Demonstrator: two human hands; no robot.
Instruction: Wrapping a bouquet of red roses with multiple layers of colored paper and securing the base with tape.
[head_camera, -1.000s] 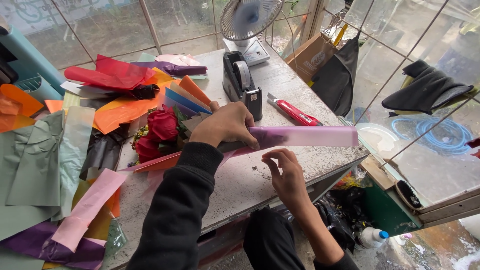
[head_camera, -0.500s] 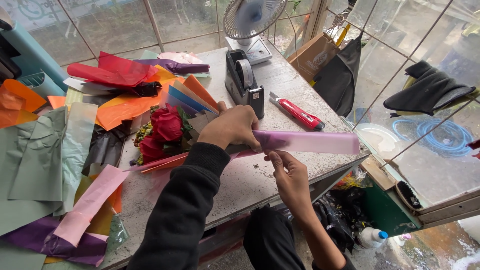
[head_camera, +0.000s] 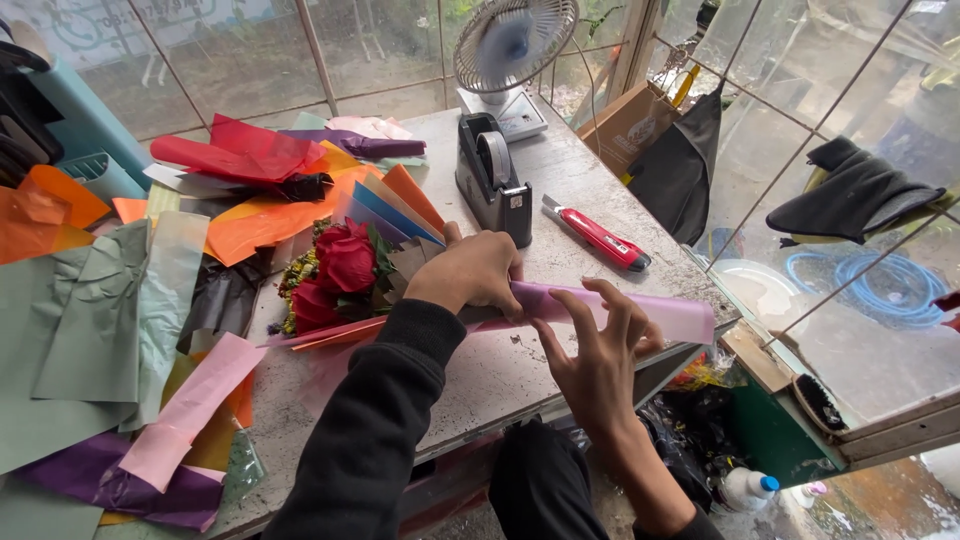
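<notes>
Pink wrapping paper matt; tabletop rough, possibly concrete.

Brown cardboard box (open) behind fan

You had soft, even daylight through windows; shadows were faint; edges bowed by wide lens; focus stayed sharp.

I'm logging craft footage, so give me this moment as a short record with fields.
Left hand: left hand presses down on pale pink wrapping paper roll
Right hand: right hand cups the roll's near side
Beside: red rose bouquet
Behind: black tape dispenser, red utility knife, small white fan
Surface: grey worktable
</notes>
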